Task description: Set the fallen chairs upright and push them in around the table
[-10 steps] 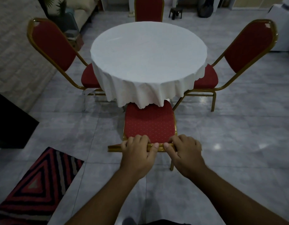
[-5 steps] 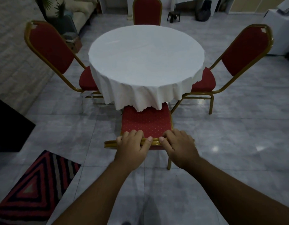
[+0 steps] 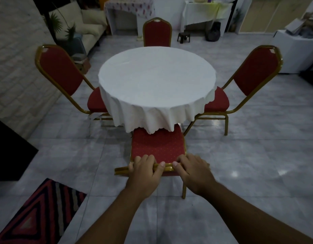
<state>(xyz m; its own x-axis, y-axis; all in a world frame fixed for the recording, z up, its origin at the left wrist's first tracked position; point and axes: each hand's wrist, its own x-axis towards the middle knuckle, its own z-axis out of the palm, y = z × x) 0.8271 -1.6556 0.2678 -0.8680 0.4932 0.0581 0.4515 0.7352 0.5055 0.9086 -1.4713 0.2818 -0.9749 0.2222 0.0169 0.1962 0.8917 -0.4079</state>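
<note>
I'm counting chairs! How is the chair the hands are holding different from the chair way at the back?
The near chair is gripped by the left hand and right hand on its gold top rail; nobody touches the far chair. The near chair shows its back from above and behind; the far chair faces the camera. The tablecloth drapes over the near chair's front and hides the far chair's seat. Both are red with gold frames and stand upright.

Red upholstery with a fine pale dot pattern is shown on the near chair (image 3: 157, 147), edged in gold just beyond the fingers (image 3: 143, 158); farther ahead, a plain white tablecloth (image 3: 156, 81); left of them, a red-black-grey striped rug (image 3: 39, 208).
</note>
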